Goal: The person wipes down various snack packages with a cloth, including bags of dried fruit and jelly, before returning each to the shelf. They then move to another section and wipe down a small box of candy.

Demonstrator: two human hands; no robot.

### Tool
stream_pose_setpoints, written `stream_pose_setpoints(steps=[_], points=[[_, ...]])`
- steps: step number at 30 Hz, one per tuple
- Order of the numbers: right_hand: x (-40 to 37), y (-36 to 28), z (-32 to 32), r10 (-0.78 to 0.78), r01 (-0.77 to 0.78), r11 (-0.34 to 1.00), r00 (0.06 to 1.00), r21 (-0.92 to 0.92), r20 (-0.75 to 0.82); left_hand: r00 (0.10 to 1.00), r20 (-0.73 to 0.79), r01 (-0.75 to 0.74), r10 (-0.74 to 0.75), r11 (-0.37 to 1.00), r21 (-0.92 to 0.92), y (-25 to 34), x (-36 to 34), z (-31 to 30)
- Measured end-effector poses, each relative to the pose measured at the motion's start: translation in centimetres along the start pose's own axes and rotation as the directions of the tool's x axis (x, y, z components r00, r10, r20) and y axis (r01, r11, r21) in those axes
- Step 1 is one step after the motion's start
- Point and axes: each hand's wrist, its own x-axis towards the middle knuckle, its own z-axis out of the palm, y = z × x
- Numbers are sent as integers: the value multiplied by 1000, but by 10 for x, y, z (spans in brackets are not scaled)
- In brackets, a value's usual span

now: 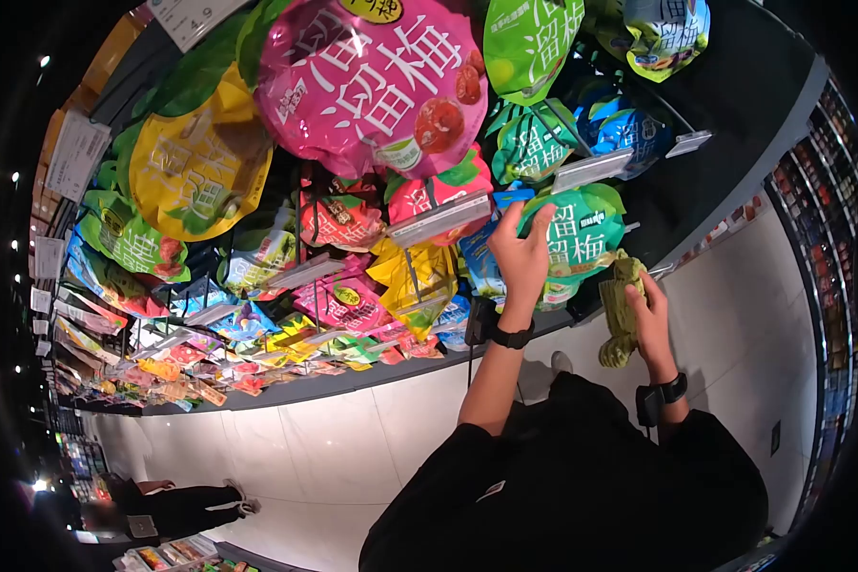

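Observation:
My left hand (524, 253) is raised at a hanging teal-green bag (582, 224), thumb and index finger apart at its left edge. The other fingers are mostly hidden. Just over the index fingertip is a small blue packet edge (515, 196), and a blue bag (481, 255) hangs left of the hand. In front of the shelf, my right hand (650, 319) is closed around an olive-green, crumpled, lumpy bundle (620, 310); its kind is unclear. Both wrists wear black bands.
A large pink bag (372, 86) and a yellow bag (200, 157) hang above and left among many snack bags. Price-tag holders (439, 221) jut from the rack. A person (176, 505) stands lower left on the tiled floor (353, 439). More shelving (844, 315) lines the right.

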Motion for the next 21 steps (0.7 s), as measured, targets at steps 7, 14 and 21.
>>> stream_pose_setpoints(steps=[7,14,21], points=[[30,10,-26,103,-106,994,988,19,116,982,-151,-105,110,994,39,0,34,28],[50,24,-36,117,-109,993,969,-51,215,976,-218,-5,25,996,92,-7,40,32],[58,14,-42,149,-151,988,955,-12,255,918,-328,-136,221,955,262,-2,54,52]])
